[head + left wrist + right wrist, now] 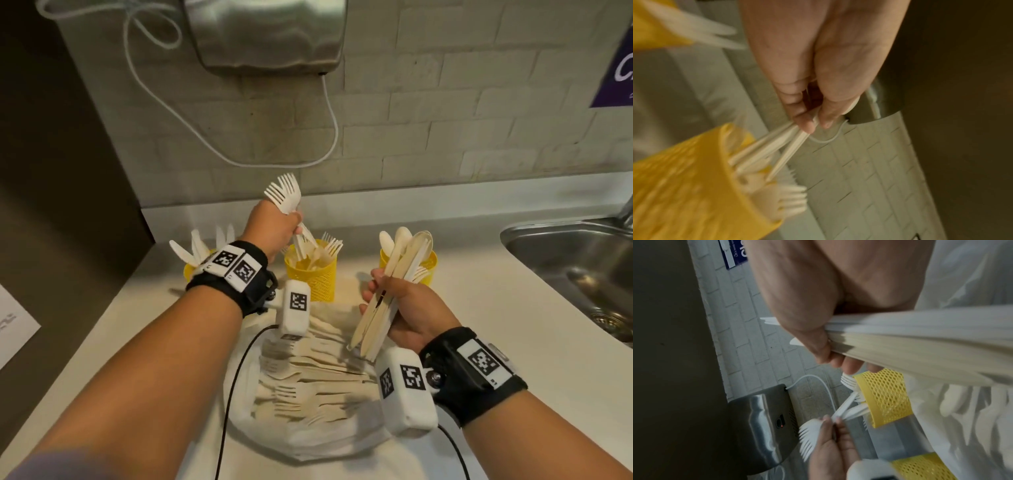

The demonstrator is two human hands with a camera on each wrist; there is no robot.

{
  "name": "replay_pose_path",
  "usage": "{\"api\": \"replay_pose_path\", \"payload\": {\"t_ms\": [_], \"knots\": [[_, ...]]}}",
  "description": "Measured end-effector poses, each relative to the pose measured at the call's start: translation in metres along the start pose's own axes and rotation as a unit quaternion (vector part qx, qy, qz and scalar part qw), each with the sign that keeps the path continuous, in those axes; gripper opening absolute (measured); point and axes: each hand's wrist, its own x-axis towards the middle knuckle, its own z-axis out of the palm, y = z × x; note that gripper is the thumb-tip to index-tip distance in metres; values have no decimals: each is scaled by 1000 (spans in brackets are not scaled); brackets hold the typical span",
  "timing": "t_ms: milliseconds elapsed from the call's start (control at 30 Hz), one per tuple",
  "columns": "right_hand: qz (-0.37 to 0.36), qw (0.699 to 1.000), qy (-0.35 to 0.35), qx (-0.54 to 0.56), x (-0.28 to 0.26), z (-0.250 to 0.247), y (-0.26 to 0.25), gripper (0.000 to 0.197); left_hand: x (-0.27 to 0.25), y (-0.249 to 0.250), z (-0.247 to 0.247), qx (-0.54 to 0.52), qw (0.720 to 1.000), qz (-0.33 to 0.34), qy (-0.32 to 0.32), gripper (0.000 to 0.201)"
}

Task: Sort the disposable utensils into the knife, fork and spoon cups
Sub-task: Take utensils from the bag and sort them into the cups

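Note:
Three yellow mesh cups stand in a row on the counter: the knife cup [189, 270] at left, the fork cup [313, 274] in the middle, the spoon cup [430, 263] at right. My left hand [274, 229] grips a bunch of white forks [284, 193], tines up, their handles dipping into the fork cup [694, 186]. My right hand [407, 308] holds a bundle of beige utensils [387, 301], mostly spoons, just in front of the spoon cup. More utensils [308, 377] lie piled on a white bag near me.
A steel sink [575, 267] is set into the counter at right. A metal hand dryer [267, 34] with a white cord hangs on the brick wall above the cups. A dark panel borders the counter at left.

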Motion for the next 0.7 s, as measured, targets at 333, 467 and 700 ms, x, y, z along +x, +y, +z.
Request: {"api": "replay_pose_path", "payload": {"t_ms": [333, 467, 700], "knots": [[12, 1000, -14, -3, 1, 3, -2, 17, -34, 11, -11, 188, 980, 25, 57, 75], [38, 998, -46, 5, 2, 13, 2, 12, -83, 16, 10, 180, 977, 45, -106, 32], [61, 993, -96, -6, -5, 30, 5, 14, -110, -7, 32, 142, 945, 25, -293, 20]]}}
